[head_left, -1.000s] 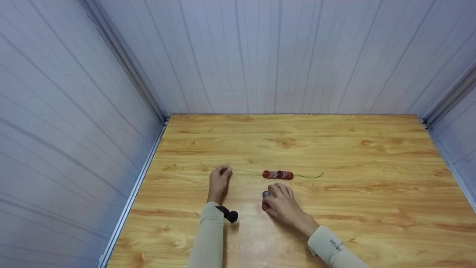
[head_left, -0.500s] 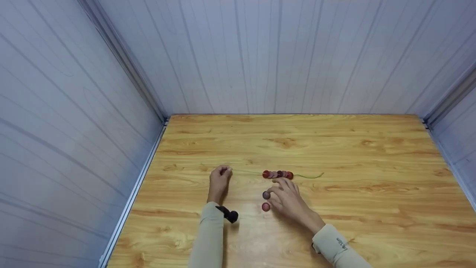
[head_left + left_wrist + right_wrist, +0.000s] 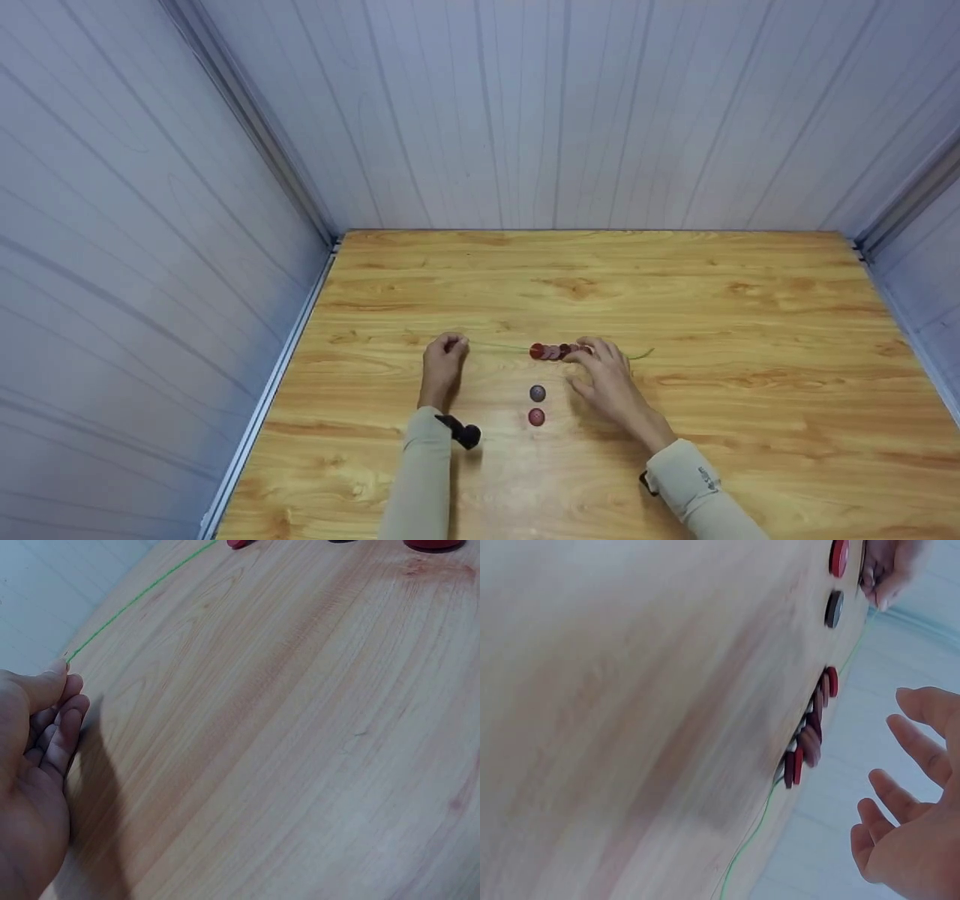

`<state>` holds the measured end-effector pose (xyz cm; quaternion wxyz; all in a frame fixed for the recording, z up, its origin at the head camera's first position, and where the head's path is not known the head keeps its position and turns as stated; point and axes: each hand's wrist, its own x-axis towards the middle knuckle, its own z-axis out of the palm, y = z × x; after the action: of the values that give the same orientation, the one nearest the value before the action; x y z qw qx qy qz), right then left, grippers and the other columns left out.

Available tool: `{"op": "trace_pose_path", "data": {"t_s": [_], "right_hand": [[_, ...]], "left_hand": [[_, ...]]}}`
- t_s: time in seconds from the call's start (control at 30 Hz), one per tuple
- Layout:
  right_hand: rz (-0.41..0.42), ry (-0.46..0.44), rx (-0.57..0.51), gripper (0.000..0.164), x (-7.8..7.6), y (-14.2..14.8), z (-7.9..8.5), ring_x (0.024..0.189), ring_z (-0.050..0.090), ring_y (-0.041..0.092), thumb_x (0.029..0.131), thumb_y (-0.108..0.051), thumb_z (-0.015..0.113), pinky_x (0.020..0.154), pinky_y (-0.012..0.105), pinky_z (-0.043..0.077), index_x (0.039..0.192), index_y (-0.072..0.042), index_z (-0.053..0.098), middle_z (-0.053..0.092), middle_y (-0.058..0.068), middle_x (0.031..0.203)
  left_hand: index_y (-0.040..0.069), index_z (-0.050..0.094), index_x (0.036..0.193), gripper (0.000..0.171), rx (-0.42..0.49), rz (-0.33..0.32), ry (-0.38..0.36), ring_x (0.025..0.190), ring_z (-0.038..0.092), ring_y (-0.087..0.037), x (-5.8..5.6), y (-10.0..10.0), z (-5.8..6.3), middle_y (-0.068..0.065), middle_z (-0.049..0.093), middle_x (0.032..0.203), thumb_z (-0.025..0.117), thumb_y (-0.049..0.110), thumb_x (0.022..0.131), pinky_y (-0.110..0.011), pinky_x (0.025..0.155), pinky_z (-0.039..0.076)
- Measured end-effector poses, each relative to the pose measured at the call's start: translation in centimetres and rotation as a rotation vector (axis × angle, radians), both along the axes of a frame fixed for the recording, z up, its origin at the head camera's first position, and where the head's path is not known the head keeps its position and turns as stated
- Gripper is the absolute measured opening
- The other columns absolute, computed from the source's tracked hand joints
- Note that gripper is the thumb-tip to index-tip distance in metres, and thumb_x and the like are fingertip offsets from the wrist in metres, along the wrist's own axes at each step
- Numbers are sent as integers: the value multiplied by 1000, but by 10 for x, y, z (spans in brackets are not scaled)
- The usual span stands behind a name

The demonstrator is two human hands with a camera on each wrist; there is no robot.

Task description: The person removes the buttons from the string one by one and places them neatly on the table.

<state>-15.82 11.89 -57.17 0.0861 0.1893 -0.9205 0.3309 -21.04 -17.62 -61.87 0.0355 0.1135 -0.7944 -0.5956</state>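
Several red, pink and dark buttons (image 3: 551, 352) lie overlapping in a row, threaded on a green string (image 3: 142, 596). At the string's left end, my left hand (image 3: 441, 367) pinches it between thumb and forefinger. My right hand (image 3: 611, 386) hovers over the right part of the row, covering some of it in the head view. Its fingers (image 3: 911, 742) are spread and relaxed, holding nothing, in the right wrist view. Nearer to me are two loose buttons, a dark grey button (image 3: 538, 393) and, just below it, a red button (image 3: 536, 417).
A wood-grain table (image 3: 720, 300) lies under everything. Pale panel walls (image 3: 525, 112) rise along its back and both sides. The free tail of the string trails out right of the row. A black wrist camera (image 3: 466, 435) sits on the left sleeve.
My right hand has left the two loose buttons, uncovering them, and moved up and right to the threaded row. My left hand stays where it was, pinching the string.
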Motion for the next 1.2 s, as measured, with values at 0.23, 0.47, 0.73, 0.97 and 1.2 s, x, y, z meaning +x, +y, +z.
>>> {"op": "trace_pose_path", "data": {"t_s": [0.23,0.47,0.73,0.97,1.2], "right_hand": [[-36,-23,-16,24,-9,10,-2,125,40,38,82,-14,74,99,55,27,105,-10,68,51,18,133],[-61,-46,-4,27,-16,16,-10,125,40,37,83,-16,75,101,55,26,108,-10,66,51,17,132],[-75,-132,-5,32,-24,23,-17,127,35,39,85,-19,73,102,57,22,114,-8,63,45,21,137],[-86,-219,30,37,-31,29,-19,132,28,43,86,-22,71,106,60,17,119,-7,61,41,23,140],[-92,-252,70,36,-36,29,-20,131,26,45,87,-23,70,105,61,16,119,-9,61,40,24,139]], "left_hand": [[3,67,98,14,-9,-18,23,79,57,-16,0,0,1,-8,64,86,60,15,95,-28,73,47],[3,67,98,15,-30,-28,33,79,58,-16,0,-2,0,-8,65,86,59,16,96,-28,73,48],[2,67,97,14,-5,-15,30,79,58,-17,-1,0,-1,-8,64,85,60,14,95,-27,72,48],[2,67,95,13,10,1,36,79,58,-17,-1,0,0,-7,64,83,62,13,94,-25,72,47],[4,68,97,14,-5,-12,16,79,58,-17,-1,-1,0,-7,64,86,60,15,95,-27,72,47]]}}
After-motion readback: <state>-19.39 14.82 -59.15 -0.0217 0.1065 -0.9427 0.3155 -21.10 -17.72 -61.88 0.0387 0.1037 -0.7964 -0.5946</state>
